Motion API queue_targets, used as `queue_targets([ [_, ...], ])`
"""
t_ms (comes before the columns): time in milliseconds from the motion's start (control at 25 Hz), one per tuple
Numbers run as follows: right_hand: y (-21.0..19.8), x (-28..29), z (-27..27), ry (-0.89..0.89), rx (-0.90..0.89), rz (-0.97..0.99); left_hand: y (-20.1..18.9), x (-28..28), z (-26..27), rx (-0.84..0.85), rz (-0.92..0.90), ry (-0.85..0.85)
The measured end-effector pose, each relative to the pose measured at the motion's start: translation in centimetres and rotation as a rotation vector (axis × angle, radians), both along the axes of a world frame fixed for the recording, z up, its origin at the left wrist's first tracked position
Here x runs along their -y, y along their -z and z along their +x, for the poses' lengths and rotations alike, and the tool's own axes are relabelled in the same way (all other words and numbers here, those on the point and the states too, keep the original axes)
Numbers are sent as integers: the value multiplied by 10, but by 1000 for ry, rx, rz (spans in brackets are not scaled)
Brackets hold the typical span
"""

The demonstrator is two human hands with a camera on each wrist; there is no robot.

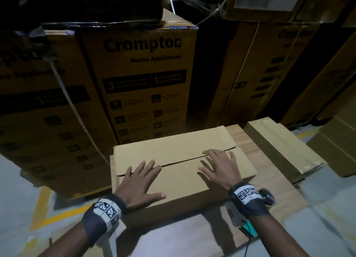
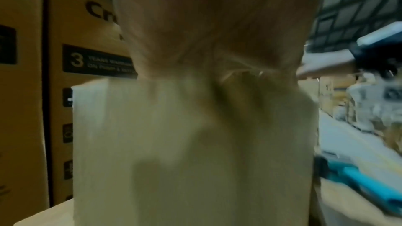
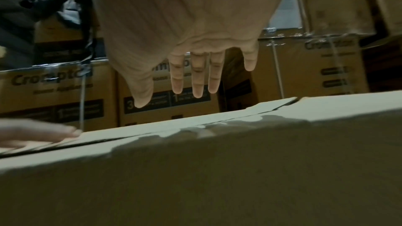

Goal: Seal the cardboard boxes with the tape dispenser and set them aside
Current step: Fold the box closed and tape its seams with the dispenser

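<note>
A flat cardboard box (image 1: 179, 160) lies on a wooden table (image 1: 273, 187) with its two top flaps folded down and a dark seam between them. My left hand (image 1: 142, 181) lies flat on the near flap at the left, fingers straight. My right hand (image 1: 219, 166) is spread over the seam at the right. In the right wrist view its fingers (image 3: 195, 75) are straight and cast a shadow on the box (image 3: 217, 161); contact is unclear. The left wrist view is blurred, with the palm (image 2: 206, 40) against the box (image 2: 174, 143). A teal object (image 1: 248, 228), possibly the tape dispenser (image 2: 359, 183), lies under my right forearm.
Tall printed cartons (image 1: 146, 79) stand close behind the table, forming a wall. A second flat box (image 1: 285, 146) with glossy tape on it lies to the right of the table. More cartons (image 1: 337, 141) sit on the floor beyond it. Yellow lines (image 1: 44, 204) mark the floor at the left.
</note>
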State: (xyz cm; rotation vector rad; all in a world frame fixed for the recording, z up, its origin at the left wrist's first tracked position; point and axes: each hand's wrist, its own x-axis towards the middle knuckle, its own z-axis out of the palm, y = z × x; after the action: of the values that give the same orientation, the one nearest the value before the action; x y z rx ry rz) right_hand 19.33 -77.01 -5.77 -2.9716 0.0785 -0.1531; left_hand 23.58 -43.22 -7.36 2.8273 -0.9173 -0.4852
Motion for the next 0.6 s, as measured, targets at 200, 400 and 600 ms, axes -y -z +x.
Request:
queue_targets([
  [200,5,69,-10,275,7,123,20,-5,-9,104,-35,-147],
  [400,33,114,-21,519,-102,545,22,-24,-18,215,-213,-563],
  [600,43,110,-28,580,-119,745,24,-26,-33,-50,-668,-824],
])
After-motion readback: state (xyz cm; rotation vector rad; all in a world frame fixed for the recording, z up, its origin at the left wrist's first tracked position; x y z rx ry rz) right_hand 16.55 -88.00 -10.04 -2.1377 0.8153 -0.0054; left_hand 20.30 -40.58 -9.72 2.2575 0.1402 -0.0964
